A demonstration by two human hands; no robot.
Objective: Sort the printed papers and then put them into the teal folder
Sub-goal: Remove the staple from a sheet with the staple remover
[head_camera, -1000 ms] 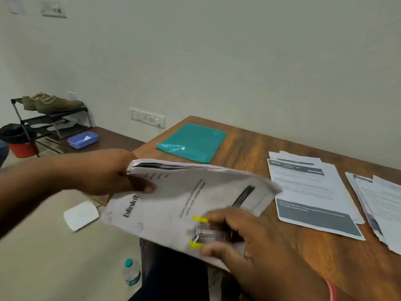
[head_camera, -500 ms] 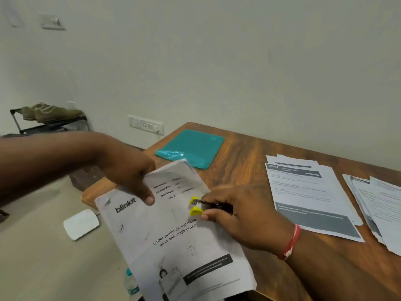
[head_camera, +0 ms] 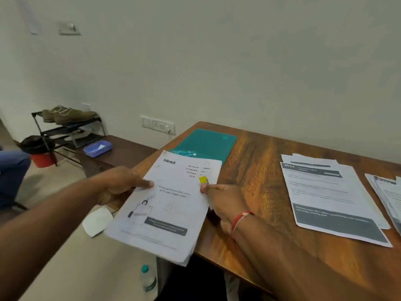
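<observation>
While your L hand (head_camera: pixel 121 185) grips the blinkit stack (head_camera: pixel 165 205), thumb on top, your R hand (head_camera: pixel 221 198) pinches yellow clip (head_camera: pixel 203 179) at its edge; teal folder (head_camera: pixel 208 142) just behind.

Table top (head_camera: pixel 260 170): brown wood, strong grain, smooth varnish with soft sheen. Teal folder (head_camera: pixel 206 144): plastic, near edge glossy and catching light. Paper stack (head_camera: pixel 165 209): matt white paper, grey print, lower corners slightly curled. Yellow clip (head_camera: pixel 203 179): matt yellow body, looks plastic, with a bit of shiny metal beside it. Printed sheets (head_camera: pixel 325 192): matt paper too. Shoe rack (head_camera: pixel 40 127): thin black metal frame. Blue tray (head_camera: pixel 97 148): smooth plastic. Bottle (head_camera: pixel 148 279): clear plastic.
</observation>
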